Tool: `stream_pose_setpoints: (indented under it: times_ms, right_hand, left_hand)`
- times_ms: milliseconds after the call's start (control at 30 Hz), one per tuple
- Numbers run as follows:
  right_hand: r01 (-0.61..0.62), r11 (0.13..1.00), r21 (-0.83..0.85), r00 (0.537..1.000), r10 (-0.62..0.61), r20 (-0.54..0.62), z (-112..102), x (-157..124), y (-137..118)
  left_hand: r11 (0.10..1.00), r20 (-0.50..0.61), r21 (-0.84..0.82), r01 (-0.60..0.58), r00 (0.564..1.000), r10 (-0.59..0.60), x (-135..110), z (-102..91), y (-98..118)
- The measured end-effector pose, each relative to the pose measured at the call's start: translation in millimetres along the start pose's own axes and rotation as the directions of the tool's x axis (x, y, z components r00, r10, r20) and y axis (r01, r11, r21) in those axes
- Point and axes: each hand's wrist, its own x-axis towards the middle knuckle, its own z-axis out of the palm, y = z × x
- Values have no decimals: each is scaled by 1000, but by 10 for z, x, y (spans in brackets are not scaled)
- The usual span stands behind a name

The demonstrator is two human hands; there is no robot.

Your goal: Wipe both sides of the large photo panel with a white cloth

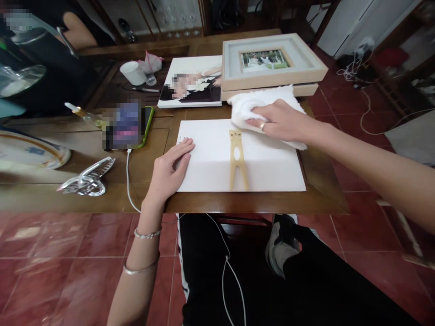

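A white rectangular panel (207, 170) lies flat near the front edge of the wooden table, with a tan A-shaped stand leg (237, 156) on its middle. My left hand (171, 170) rests flat on the panel's left edge, fingers stretched out. At the panel's far right corner my right hand (277, 120) grips a bunched white towel (243, 106). Part of the towel hangs over the panel's right side. Just beyond the towel, a light wooden picture frame (272, 81) holds a small photo.
Left of that frame lies a photo panel (190, 83). A phone (146, 124) with a white cable (128, 174), a clear hair claw (89, 177), a dropper bottle (84, 115) and a large plate (34, 149) are at left. A white cup (132, 73) stands farther back. Another person sits at far left.
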Motion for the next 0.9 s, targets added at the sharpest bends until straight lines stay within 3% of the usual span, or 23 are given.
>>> stream_pose_setpoints:
  times_ms: [133, 267, 367, 467, 633, 733, 900]
  right_hand:
    - [-48, 998, -41, 997, 46, -63, -10, -206, 260]
    - [-44, 990, -138, 996, 33, -79, 104, -367, 271]
    - [131, 976, -173, 980, -153, -127, 247, -640, 107]
    - [320, 928, -192, 913, -356, -197, 412, -1050, -161]
    - [429, 893, -134, 870, -449, -204, 589, -1517, -474]
    - [447, 882, -149, 862, -469, -192, 543, -1437, -393]
    - [452, 873, -186, 871, -476, -118, 304, -956, 16]
  left_hand:
    - [1000, -7, 3, -3, 1000, 3, 0, -4, -4]
    - [1000, -8, 10, -5, 1000, 5, 1, -5, -21]
    - [1000, -6, 17, -7, 1000, 7, 2, 0, -29]
    - [1000, -9, 25, -9, 1000, 10, 1, 7, -32]
    - [1000, -8, 27, -6, 1000, 6, -4, 7, -12]
    - [1000, -6, 26, -1, 1000, 2, -4, 0, 4]
    - [1000, -4, 24, -3, 1000, 3, 6, -11, 7]
